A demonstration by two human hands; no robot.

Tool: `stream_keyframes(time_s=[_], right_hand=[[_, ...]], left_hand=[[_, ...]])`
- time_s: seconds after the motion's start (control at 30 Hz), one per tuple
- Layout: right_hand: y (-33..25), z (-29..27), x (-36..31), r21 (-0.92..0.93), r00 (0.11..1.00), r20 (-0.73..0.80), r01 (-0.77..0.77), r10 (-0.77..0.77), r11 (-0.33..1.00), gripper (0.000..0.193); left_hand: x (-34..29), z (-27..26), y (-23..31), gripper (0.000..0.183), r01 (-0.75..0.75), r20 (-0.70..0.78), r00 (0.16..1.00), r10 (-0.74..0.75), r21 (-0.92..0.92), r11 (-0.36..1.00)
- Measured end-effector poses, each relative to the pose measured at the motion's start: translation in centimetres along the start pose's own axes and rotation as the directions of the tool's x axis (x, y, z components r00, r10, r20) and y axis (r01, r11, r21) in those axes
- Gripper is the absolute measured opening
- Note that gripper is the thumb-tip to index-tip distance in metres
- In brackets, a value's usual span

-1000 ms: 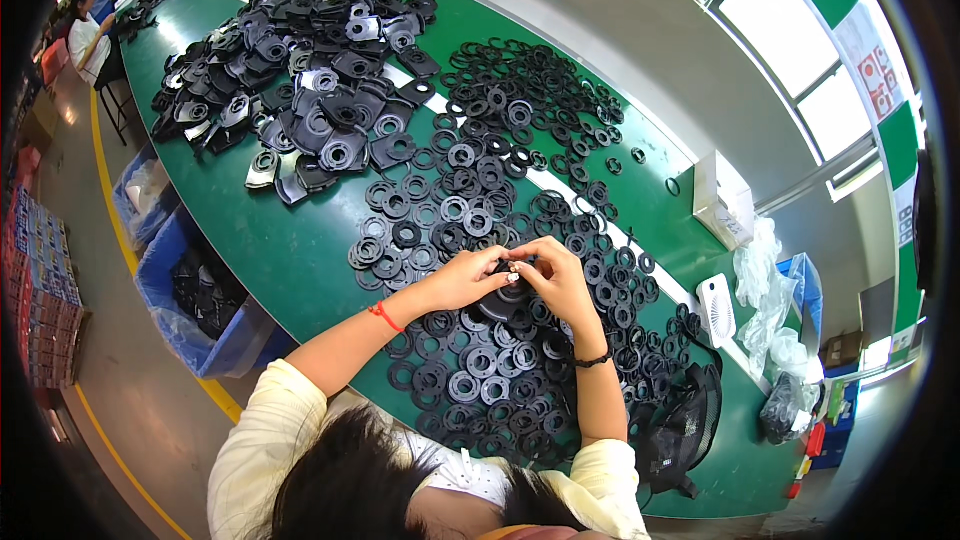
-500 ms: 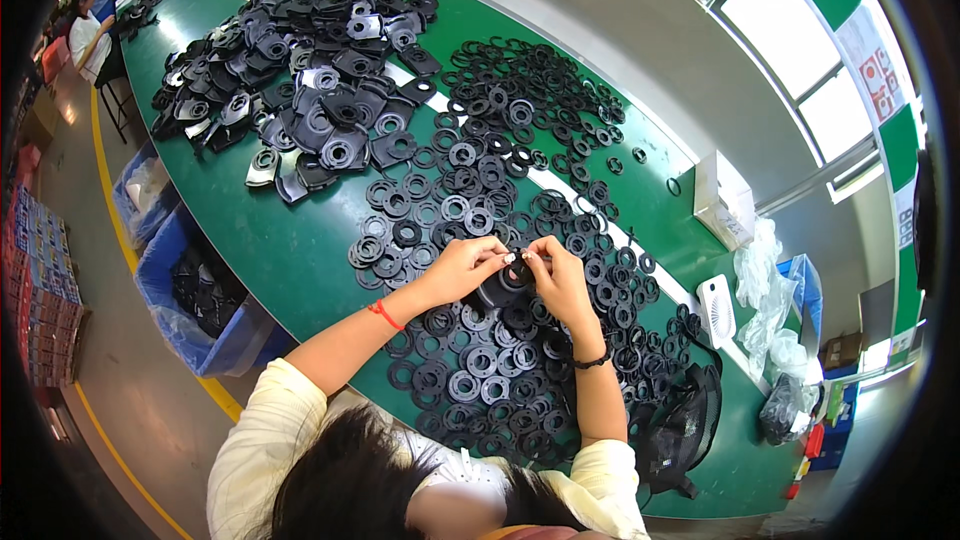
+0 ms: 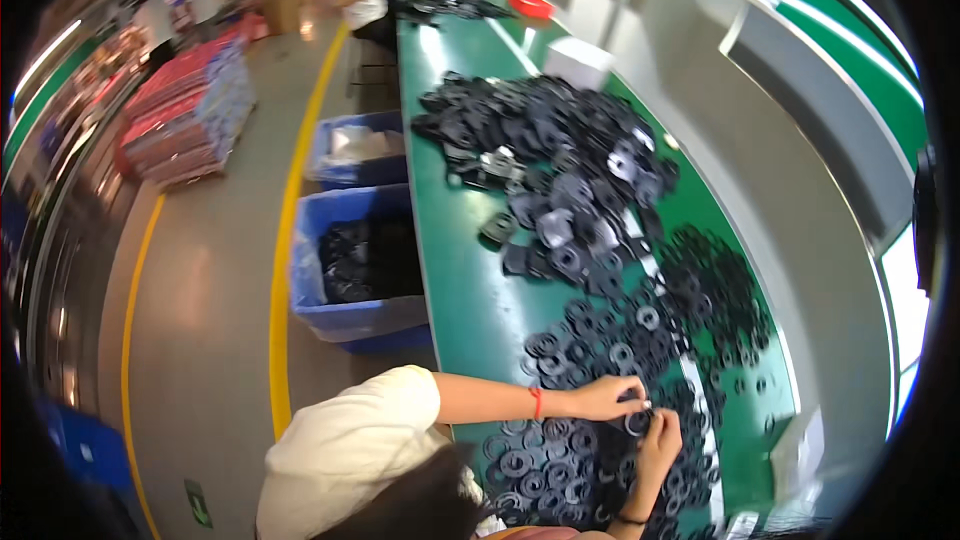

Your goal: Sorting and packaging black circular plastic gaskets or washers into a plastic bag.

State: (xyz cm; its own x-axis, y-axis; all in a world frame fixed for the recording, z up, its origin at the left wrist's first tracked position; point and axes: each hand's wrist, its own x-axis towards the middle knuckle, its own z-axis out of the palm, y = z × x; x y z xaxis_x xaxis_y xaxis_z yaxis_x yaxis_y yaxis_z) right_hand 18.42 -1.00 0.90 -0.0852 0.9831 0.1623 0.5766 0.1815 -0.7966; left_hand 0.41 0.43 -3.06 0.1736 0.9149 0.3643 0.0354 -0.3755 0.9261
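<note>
Both hands work close together over the scattered rings at the near part of the table. My left hand [image 3: 608,398], with a red cord at its wrist, pinches a black plastic part with a round ring [image 3: 636,424]. My right hand [image 3: 660,440] grips the same part from the other side, its fingertips close to the left ones. The fingers partly hide the part, and blur obscures its details. Flat black rings [image 3: 545,465] lie spread around and under both hands. Beyond them is a heap of black plastic parts [image 3: 560,180] with round holes.
A pile of thin black rings [image 3: 705,285] lies right of the heap on the green table [image 3: 465,290]. Blue lined bins [image 3: 360,318] stand along its left edge. A white box [image 3: 578,62] and red tray [image 3: 530,6] are at the far end, near another person [image 3: 365,0].
The head view has swung left, so the aisle, bins and stacked cartons now show more. Both hands appear lower and farther right, still together on the black part.
</note>
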Motion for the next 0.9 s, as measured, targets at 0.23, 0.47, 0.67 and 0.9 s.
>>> stream_keyframes(time_s=[0.23, 0.47, 0.67, 0.9], right_hand=[[0.4, 0.5, 0.8, 0.298, 0.995, 0.099, -0.002, -0.029, 0.955, 0.011], [-0.5, 0.1, 0.4, -0.016, 0.991, 0.050, 0.123, -0.122, 0.992, 0.024], [-0.2, 0.8, 0.3, -0.058, 0.987, 0.005, 0.162, -0.162, 0.985, 0.025], [-0.9, 0.7, 0.2, 0.426, 0.998, 0.023, -0.069, 0.066, 0.902, 0.016]], left_hand=[[0.4, -1.3, -0.1, 0.033, 0.270, 0.208, 0.957, -0.203, -0.372, 0.888], [-0.3, -0.1, 0.2, 0.035, 0.000, 0.041, 0.999, 0.002, -0.057, 0.998], [-0.1, -1.1, 1.2, 0.035, 0.065, 0.080, 0.995, -0.067, 0.033, 0.997], [0.6, -0.5, -0.2, 0.024, 0.200, 0.163, 0.977, -0.136, -0.487, 0.850]])
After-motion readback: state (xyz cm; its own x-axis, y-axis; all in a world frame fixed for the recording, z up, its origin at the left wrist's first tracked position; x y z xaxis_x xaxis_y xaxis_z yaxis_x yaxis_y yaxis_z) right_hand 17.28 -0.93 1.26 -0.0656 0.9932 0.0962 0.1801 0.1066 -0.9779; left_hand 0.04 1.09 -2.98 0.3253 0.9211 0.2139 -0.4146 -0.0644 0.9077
